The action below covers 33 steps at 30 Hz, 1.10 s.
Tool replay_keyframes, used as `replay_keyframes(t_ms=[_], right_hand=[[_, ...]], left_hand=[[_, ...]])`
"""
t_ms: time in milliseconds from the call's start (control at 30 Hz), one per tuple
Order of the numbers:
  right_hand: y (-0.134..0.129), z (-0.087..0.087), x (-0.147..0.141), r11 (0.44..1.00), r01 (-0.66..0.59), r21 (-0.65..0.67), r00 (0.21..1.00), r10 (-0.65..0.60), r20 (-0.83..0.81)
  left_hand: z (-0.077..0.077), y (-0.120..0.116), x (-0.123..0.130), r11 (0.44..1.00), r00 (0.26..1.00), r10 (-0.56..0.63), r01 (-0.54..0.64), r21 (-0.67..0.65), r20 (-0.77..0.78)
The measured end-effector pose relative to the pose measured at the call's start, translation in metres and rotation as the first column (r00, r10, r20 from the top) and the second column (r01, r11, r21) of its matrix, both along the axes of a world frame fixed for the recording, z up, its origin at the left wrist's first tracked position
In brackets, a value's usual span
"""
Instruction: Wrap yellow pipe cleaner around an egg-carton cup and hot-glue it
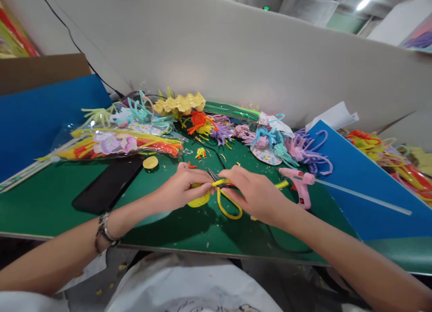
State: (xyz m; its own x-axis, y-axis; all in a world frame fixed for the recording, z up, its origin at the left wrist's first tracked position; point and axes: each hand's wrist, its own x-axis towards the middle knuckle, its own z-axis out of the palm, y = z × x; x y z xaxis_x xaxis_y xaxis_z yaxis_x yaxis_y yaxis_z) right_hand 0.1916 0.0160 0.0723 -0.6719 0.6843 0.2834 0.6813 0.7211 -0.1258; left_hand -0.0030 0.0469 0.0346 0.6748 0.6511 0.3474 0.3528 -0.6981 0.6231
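Near the middle of the green table, my left hand (185,186) is closed, with thumb and fingers pinching the end of a yellow fuzzy stem. A yellow piece (199,199) shows just under these fingers. My right hand (251,192) is closed around scissors (213,174), whose blades point up and left beside the left fingertips. A yellow loop (229,208) hangs below the right fingers; whether it is stem or scissor handle is hard to tell. Another yellow stem end (281,184) sticks out behind the right hand.
A pink glue gun (300,183) lies right of my right hand. At left are a black phone (108,186), a yellow disc (150,163) and bagged orange-yellow stems (135,143). Pastel stem bundles (259,138) and an egg carton (180,103) line the back. Blue boards (367,186) flank the table.
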Motion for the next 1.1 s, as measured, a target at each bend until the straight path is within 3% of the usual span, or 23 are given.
replay_keyframes(t_ms=[100, 200, 333, 500, 567, 667, 767, 933, 1000, 1100], right_hand=[[-0.004, -0.008, -0.009, 0.961, -0.135, 0.239, 0.974, 0.084, 0.212], [-0.001, -0.016, -0.013, 0.934, -0.142, 0.328, 0.97, 0.065, 0.233], [0.006, -0.021, -0.01, 0.957, -0.076, 0.282, 0.987, 0.032, 0.155], [0.002, -0.026, -0.006, 0.984, -0.049, 0.173, 0.998, 0.053, -0.021], [-0.001, -0.03, -0.006, 0.995, -0.042, 0.085, 0.991, 0.052, -0.122], [-0.003, -0.041, -0.007, 0.997, -0.053, -0.05, 0.948, 0.034, -0.316], [-0.002, -0.052, -0.011, 0.995, -0.053, -0.084, 0.874, 0.006, -0.486], [-0.002, -0.054, -0.023, 0.991, 0.023, -0.135, 0.779, -0.102, -0.618], [-0.005, -0.051, -0.027, 0.982, 0.063, -0.178, 0.741, -0.166, -0.651], [-0.012, -0.048, -0.033, 0.972, 0.078, -0.22, 0.689, -0.212, -0.693]], left_hand=[[-0.005, -0.005, 0.007, 0.994, 0.997, 0.082, -0.083, -0.077, -0.013], [-0.015, -0.01, 0.009, 0.975, 0.98, 0.197, -0.192, -0.116, 0.036], [-0.029, -0.013, 0.004, 0.97, 0.963, 0.236, -0.227, -0.085, 0.126], [-0.041, -0.006, -0.004, 0.94, 0.947, 0.234, -0.278, 0.197, 0.221], [-0.043, -0.003, -0.005, 0.924, 0.917, 0.228, -0.31, 0.223, 0.328], [-0.043, -0.002, -0.004, 0.962, 0.856, 0.216, -0.268, 0.045, 0.469], [-0.041, -0.004, -0.001, 0.964, 0.802, 0.226, -0.102, -0.247, 0.553], [-0.035, -0.009, 0.008, 0.781, 0.654, 0.44, 0.06, -0.622, 0.615], [-0.031, -0.011, 0.012, 0.718, 0.566, 0.526, 0.104, -0.688, 0.635], [-0.024, -0.015, 0.017, 0.683, 0.467, 0.596, 0.132, -0.718, 0.653]])
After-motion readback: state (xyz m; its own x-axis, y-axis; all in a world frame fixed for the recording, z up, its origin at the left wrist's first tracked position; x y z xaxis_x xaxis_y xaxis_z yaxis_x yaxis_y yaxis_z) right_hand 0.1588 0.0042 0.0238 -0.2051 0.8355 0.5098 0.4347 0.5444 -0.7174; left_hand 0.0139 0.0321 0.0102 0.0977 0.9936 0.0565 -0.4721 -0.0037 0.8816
